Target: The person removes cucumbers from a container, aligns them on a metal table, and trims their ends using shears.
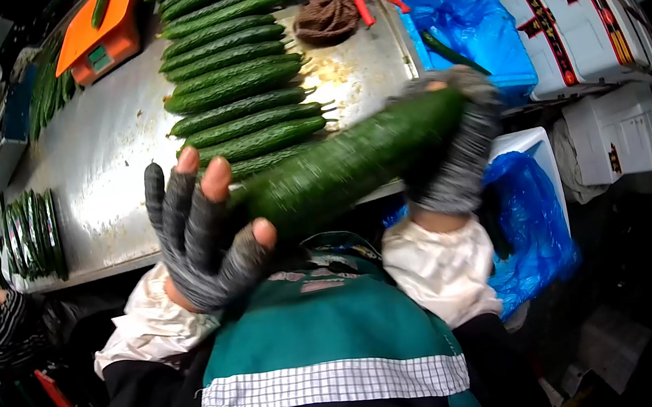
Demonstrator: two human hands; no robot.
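A large green cucumber point(345, 163) is held up at a slant over the table's front edge, close to the camera. My right hand point(456, 142), in a grey glove with bare fingertips, is wrapped round its right end. At the cucumber's left end, my left hand point(208, 234) has its fingers spread, in the same kind of glove; whether it touches the cucumber is unclear. Beyond them, a long row of cucumbers point(233, 91) lies side by side on the metal table point(102, 144).
An orange scale point(98, 35) bears a cucumber. Brown cloth point(326, 5) and red-handled pliers point(363, 2) lie at the back. Blue-lined bins point(467, 22) stand at the right, near white boxes point(580, 14). Wrapped cucumbers point(34, 234) lie left; a person's striped sleeve point(12, 330) shows nearby.
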